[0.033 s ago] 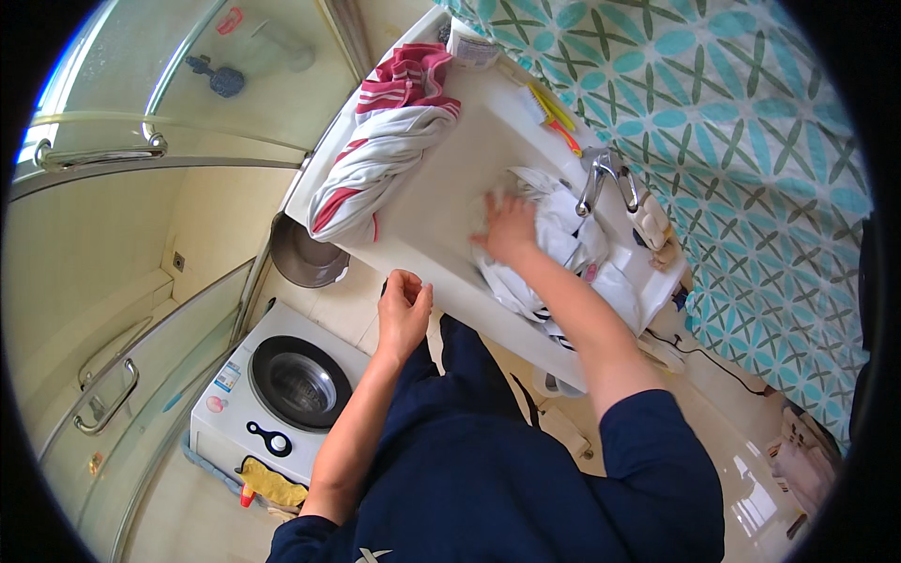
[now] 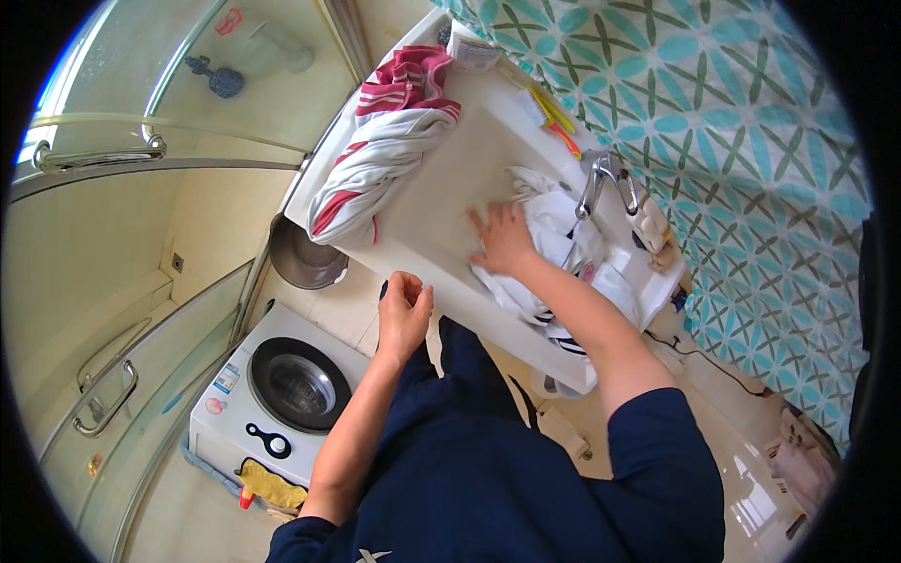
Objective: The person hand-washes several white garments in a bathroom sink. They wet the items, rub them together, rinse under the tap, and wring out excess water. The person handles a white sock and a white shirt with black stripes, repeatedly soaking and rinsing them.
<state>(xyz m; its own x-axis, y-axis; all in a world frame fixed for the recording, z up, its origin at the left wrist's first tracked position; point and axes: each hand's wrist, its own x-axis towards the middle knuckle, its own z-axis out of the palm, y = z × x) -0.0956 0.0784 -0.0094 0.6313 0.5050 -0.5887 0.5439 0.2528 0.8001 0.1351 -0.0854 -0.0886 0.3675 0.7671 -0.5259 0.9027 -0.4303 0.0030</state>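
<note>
My right hand lies in the white sink with its fingers spread. The palm rests at the left side of a bunched wet white garment that has dark stripes and a small red patch. My left hand hovers at the sink's front edge, fingers curled in and nothing visible sticking out of them. A twisted white and red garment lies over the left rim of the sink, apart from both hands. The chrome faucet stands just beyond the white garment.
On the sink's back ledge lie a yellow and orange brush and a container. A grey basin sits below the left rim. The washing machine is at lower left, the glass shower door at left, a patterned curtain behind.
My right hand has shifted slightly left and toward me along the edge of the white garment. My left hand stays about where it was.
</note>
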